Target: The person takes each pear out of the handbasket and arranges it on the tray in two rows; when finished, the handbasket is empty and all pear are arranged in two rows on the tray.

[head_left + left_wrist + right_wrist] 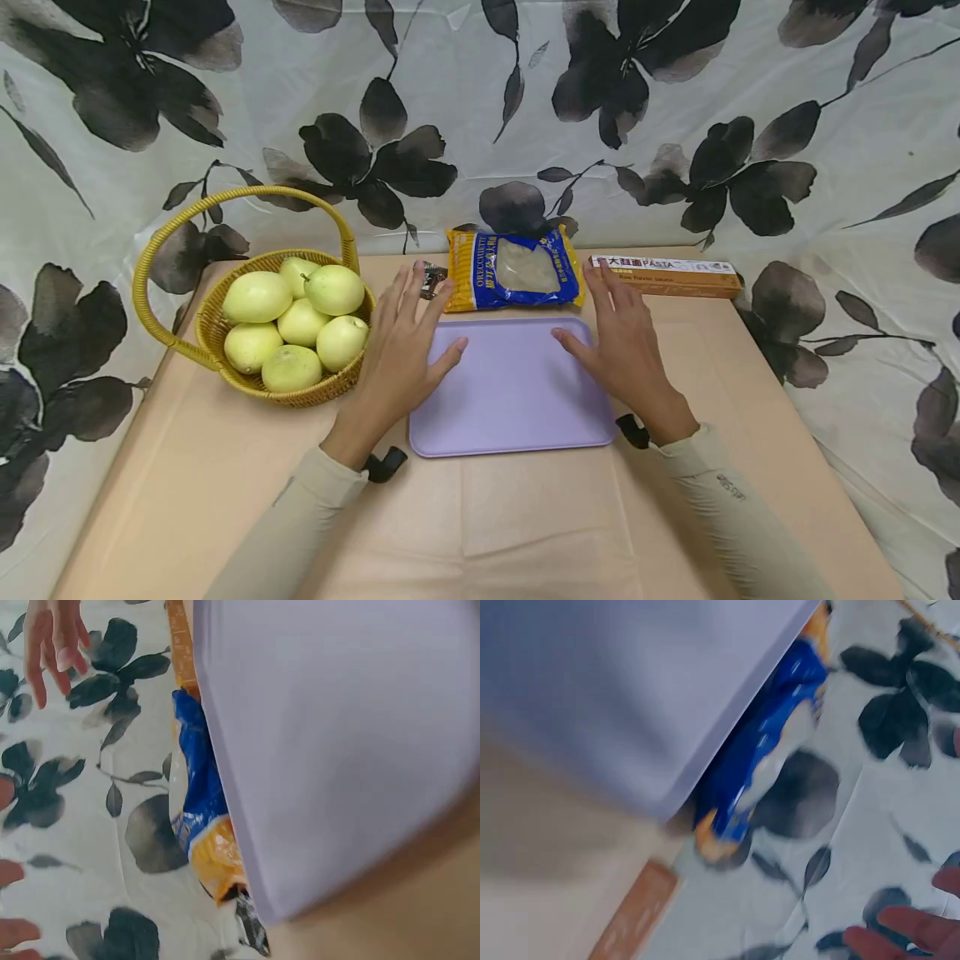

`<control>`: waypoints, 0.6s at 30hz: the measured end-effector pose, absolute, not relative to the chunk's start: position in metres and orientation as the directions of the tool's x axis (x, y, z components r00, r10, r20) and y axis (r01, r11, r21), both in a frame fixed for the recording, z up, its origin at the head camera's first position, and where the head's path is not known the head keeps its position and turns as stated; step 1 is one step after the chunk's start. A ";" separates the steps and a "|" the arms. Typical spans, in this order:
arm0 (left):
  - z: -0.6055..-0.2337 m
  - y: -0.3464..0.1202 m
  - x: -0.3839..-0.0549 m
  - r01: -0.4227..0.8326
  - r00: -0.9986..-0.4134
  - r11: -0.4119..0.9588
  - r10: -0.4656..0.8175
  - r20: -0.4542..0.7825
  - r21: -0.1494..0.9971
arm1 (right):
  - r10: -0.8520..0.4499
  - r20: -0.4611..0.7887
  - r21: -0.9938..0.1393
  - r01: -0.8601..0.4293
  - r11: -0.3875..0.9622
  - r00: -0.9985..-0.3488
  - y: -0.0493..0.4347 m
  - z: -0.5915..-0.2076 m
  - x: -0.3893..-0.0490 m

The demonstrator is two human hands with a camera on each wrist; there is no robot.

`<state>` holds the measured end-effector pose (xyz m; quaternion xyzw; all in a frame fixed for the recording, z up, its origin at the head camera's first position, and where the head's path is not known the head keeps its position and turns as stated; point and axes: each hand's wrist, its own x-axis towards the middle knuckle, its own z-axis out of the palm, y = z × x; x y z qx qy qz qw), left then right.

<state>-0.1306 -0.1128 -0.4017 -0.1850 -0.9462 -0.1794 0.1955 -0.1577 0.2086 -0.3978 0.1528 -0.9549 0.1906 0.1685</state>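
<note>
A lilac rectangular tray (513, 392) lies on the table between the two hands. My left hand (401, 350), fingers spread and holding nothing, hovers by the tray's left edge, close to the fruit basket. Over the tray's right edge is my right hand (618, 342), also spread, with its fingertips near the pasta box (667, 277). Behind the tray sits a blue and yellow bag of orecchiette pasta (517, 271) with a clear window. A small black packet (432, 280) shows partly behind the left fingers.
A yellow wicker basket (281, 400) with a tall handle stands at the left, filled with several pale green round fruits (302, 322). Behind the beige table (540, 517) hangs a white cloth (480, 108) with dark flowers.
</note>
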 end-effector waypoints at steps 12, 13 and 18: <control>-0.419 -0.179 -0.068 0.332 -0.694 0.725 -0.246 0.677 0.604 | -0.347 0.511 -0.452 -0.589 0.670 -0.787 0.140 -0.396 -0.155; -0.420 -0.186 -0.063 0.311 -0.680 0.716 -0.291 0.673 0.624 | -0.357 0.512 -0.453 -0.599 0.660 -0.781 0.133 -0.395 -0.155; -0.426 -0.216 -0.047 0.195 -0.662 0.622 -0.488 0.570 0.759 | -0.404 0.515 -0.471 -0.644 0.603 -0.756 0.105 -0.394 -0.158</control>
